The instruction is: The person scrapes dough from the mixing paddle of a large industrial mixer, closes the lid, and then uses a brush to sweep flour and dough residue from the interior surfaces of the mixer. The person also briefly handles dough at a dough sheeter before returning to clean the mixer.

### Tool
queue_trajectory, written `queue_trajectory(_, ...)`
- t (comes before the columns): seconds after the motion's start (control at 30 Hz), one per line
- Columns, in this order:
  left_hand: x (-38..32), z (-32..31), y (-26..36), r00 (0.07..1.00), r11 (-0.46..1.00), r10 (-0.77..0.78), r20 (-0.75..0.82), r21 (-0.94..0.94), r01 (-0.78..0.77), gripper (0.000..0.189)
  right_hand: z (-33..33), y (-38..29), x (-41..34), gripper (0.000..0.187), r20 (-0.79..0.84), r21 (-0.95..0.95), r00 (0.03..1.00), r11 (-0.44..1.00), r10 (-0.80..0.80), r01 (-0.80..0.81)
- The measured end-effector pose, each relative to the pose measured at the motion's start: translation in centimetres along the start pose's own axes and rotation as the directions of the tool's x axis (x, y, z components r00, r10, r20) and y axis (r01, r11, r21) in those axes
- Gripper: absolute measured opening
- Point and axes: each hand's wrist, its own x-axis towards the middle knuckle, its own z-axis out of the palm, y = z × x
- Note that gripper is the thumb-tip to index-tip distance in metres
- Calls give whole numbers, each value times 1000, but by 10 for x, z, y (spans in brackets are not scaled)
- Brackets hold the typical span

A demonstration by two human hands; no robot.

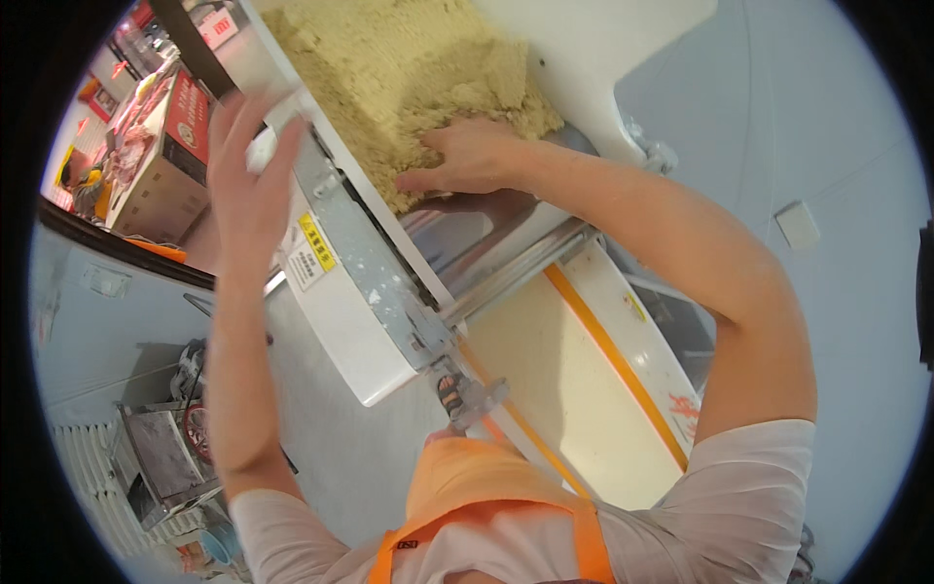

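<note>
My right hand (pixel 478 155) reaches into a heap of yellow, crumbly dough (pixel 365 66) in the white trough of a machine. Its thumb and forefinger are apart, but the fingertips are sunk in the crumbs, so a grip cannot be made out. Just below this hand lies a smooth metal roller (pixel 456 233). My left hand (pixel 252 175), blurred, is raised by the trough's left wall (pixel 379 219), with fingers spread and nothing held. Under it runs the machine's white side housing (pixel 343 343), which bears a yellow warning label (pixel 317 241).
Below the roller, a cream-coloured sloping surface (pixel 525 379) has orange strips along it. A metal bar (pixel 522 274) crosses above it. A dark frame (pixel 128 244) opens onto a meat counter (pixel 164 168) and a person (pixel 91 186). A metal cart (pixel 160 452) stands lower left.
</note>
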Motion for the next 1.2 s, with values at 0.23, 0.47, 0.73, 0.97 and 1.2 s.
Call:
queue_trajectory(0.23, 119, 112, 105, 461, 611, -289, 839, 533, -585, 102, 16, 33, -4, 75, -90, -192, 986, 974, -142, 123)
queue_trajectory(0.47, 143, 125, 56, 444, 619, -173, 879, 448, -645, 77, -5, 50, -7, 76, 1, -137, 1000, 990, -26, 26)
queue_trajectory(0.73, 153, 134, 79, 457, 749, -174, 872, 418, -514, 60, 40, 8, 23, 84, -92, -57, 967, 971, -238, 234)
queue_trajectory(0.97, 165, 147, 56, 589, 895, 116, 800, 174, -412, 46, -19, 66, -16, 69, -132, -395, 967, 906, -217, 150)
queue_trajectory(1.2, 174, 158, 52, 668, 935, -17, 744, 249, -253, 37, 38, 10, 21, 84, -89, 160, 982, 970, -169, 181)
